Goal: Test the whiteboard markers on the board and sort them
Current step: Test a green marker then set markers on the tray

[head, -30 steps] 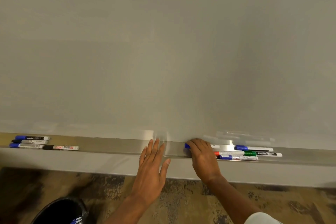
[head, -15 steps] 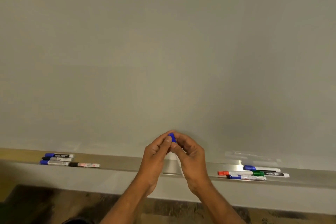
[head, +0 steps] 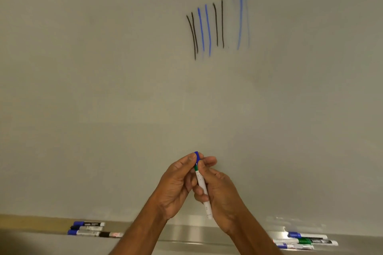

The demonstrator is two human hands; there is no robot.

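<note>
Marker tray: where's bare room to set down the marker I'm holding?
For the held marker, the tray is bare between the left marker group and the right marker group, though forearms hide part of that stretch. Also bare beyond the right group, toward the frame edge. Crowded: both groups themselves.

An office or classroom: a wall-mounted whiteboard [head: 124, 68] with a metal marker tray [head: 186, 234].

What I see around the tray [head: 192, 234]
Left markers [head: 89, 229] and right markers [head: 304, 241] lie on it; strokes [head: 215, 27] sit on the board [head: 103, 89] above.
</note>
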